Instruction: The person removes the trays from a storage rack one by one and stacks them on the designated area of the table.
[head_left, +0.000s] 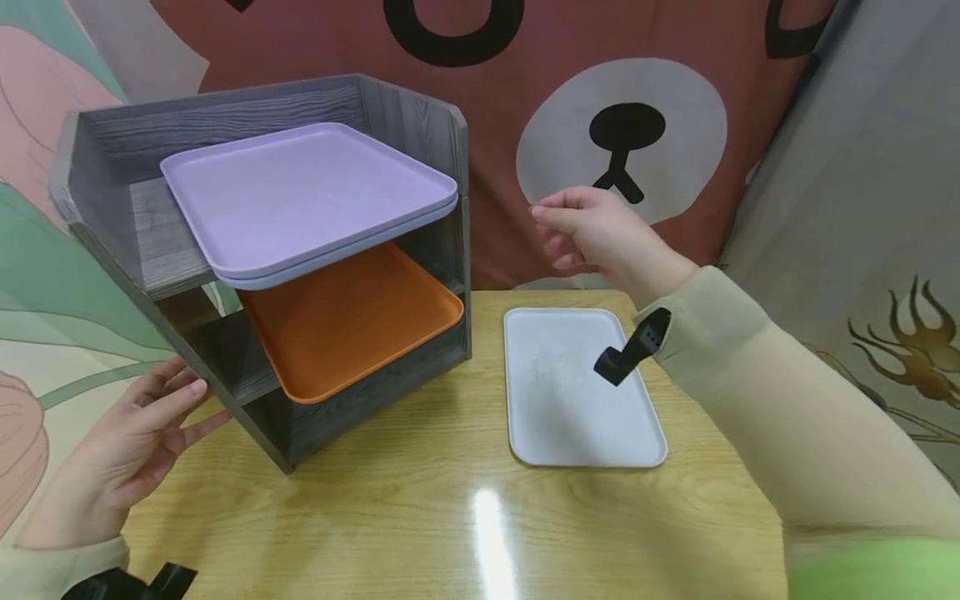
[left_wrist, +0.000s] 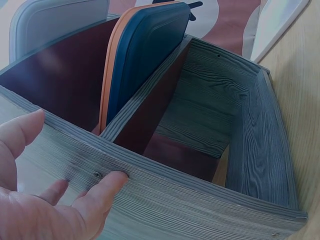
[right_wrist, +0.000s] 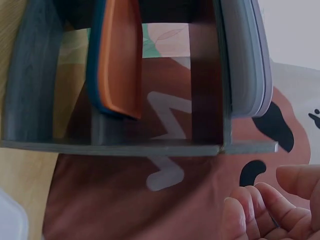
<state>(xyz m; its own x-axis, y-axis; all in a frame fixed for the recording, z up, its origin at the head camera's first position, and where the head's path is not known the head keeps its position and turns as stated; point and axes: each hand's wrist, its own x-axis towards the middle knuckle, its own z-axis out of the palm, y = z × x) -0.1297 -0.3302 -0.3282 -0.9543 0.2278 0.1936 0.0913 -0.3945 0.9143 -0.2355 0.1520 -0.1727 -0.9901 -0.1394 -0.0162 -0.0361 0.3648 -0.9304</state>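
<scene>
A grey wood-grain shelf rack [head_left: 225,129] stands at the left of the table. On its top level a lavender tray [head_left: 315,200] lies stacked on a pale blue tray [right_wrist: 242,75]. The level below bears an orange tray [head_left: 352,325] with a dark blue tray [left_wrist: 150,55] under it. My left hand [head_left: 127,450] is at the rack's left side panel, fingers spread, fingertips right at the panel. To the right of the rack my right hand [head_left: 592,233] hangs in the air, its fingers loosely bent, with nothing between thumb and fingers.
A white tray [head_left: 577,392] lies flat on the wooden table [head_left: 390,517], right of the rack and below my right forearm. Behind the table hangs a reddish-brown cloth [head_left: 337,42] with a bear face. A grey patterned curtain [head_left: 847,208] is at the right.
</scene>
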